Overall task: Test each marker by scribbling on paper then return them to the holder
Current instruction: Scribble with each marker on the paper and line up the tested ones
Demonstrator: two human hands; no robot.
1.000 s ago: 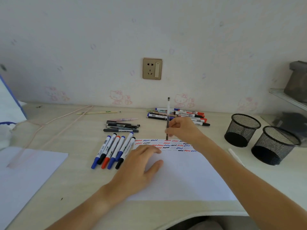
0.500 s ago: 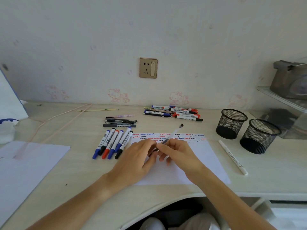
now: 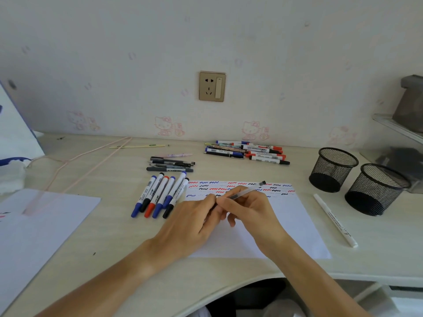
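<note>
A clear-barrelled pen [image 3: 248, 191] lies tilted over the white paper [image 3: 293, 227], its black end pointing up and right. My right hand [image 3: 254, 211] grips its barrel. My left hand [image 3: 190, 223] meets the pen's near end with pinched fingertips; what they hold there is hidden. Red, blue and black squiggles cover the top strip of the paper. Several capped markers [image 3: 160, 194] lie in a row left of the paper. Two black mesh holders [image 3: 333, 169] [image 3: 375, 189] stand at the right.
A heap of markers [image 3: 249, 152] lies near the wall, and dark pens [image 3: 170, 164] sit behind the row. One white pen [image 3: 335, 220] rests right of the paper. Another sheet [image 3: 34, 227] lies at the left. A shelf [image 3: 398, 126] juts in at far right.
My right hand has brought the pen from upright at the top of the paper down towards me. My left hand has risen off the sheet and joined it at the pen's near end.
</note>
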